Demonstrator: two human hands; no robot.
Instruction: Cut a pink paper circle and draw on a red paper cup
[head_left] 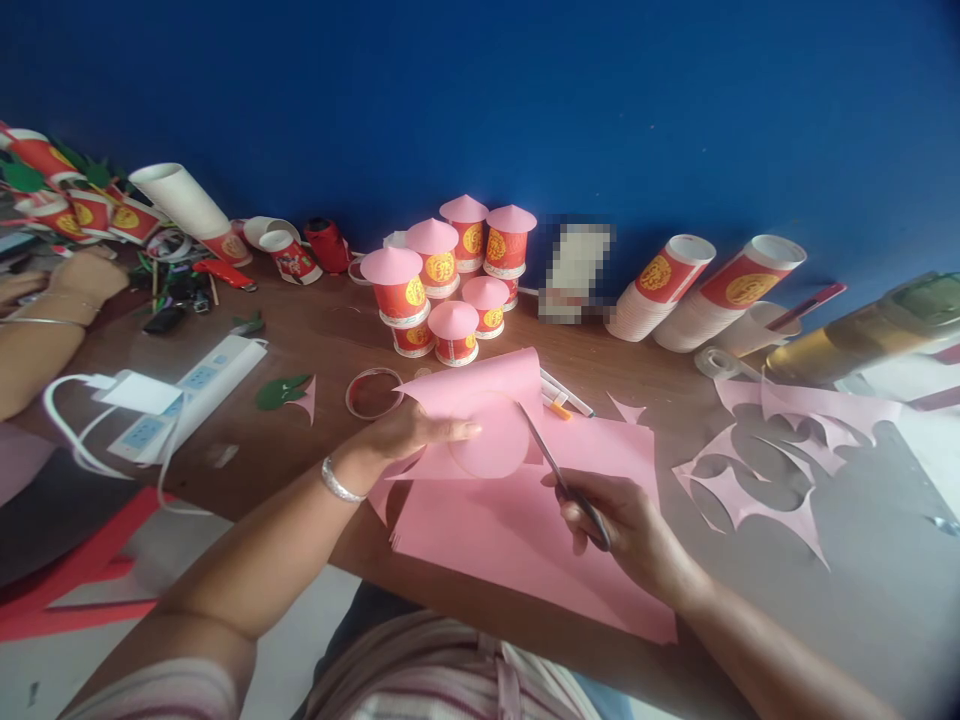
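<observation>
Tabletop (757, 592) spreads rightward beyond pink paper (491, 435), left hand (411, 432) pinching its edge, right hand (628, 522) gripping scissors (559, 476)

Scissors (553, 463) partly hidden by right fingers (573, 514), pale object (577, 262) heavily pixelated

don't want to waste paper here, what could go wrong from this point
The scissors in the right hand sit close beside the drawn circle, so a slip might nick it. The thumb of the left hand lies over that circle and could end up near the blades. The white cable hangs past the table edge near the left forearm and might snag.
</observation>
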